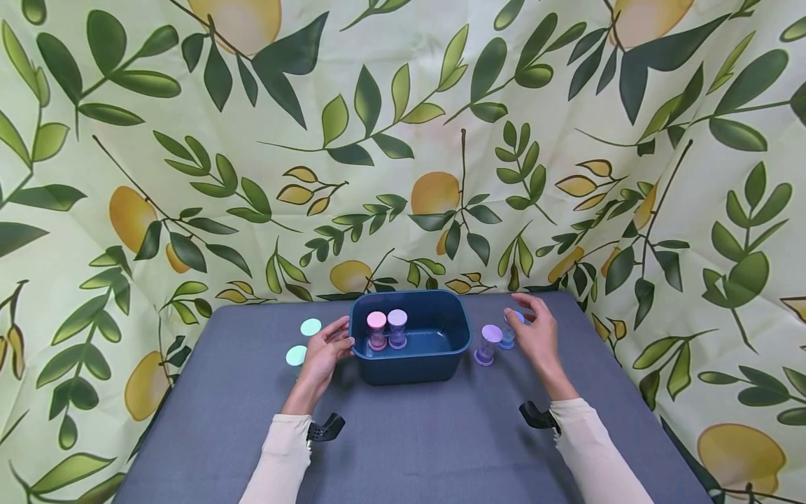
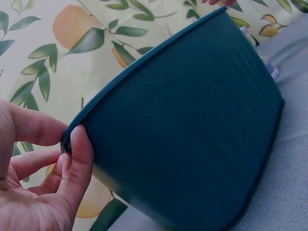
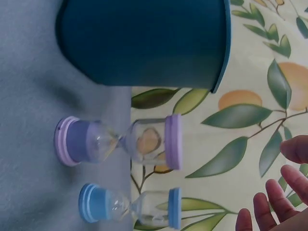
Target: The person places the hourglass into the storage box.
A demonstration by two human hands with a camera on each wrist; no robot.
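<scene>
A dark blue plastic bin stands at the middle of the table. My left hand pinches its rim at the left end between thumb and fingers; the left wrist view shows the grip on the rim. Inside the bin, a pink hourglass and a lilac hourglass stand side by side at the left. Right of the bin stand a purple hourglass and a blue hourglass. My right hand hovers by the blue one with fingers loosely spread, holding nothing and apart from both in the right wrist view.
Two mint-green round tops show left of the bin, next to my left hand; what lies under them is mostly hidden. A grey cloth covers the table. Behind and at the sides hangs a leaf-and-fruit patterned curtain.
</scene>
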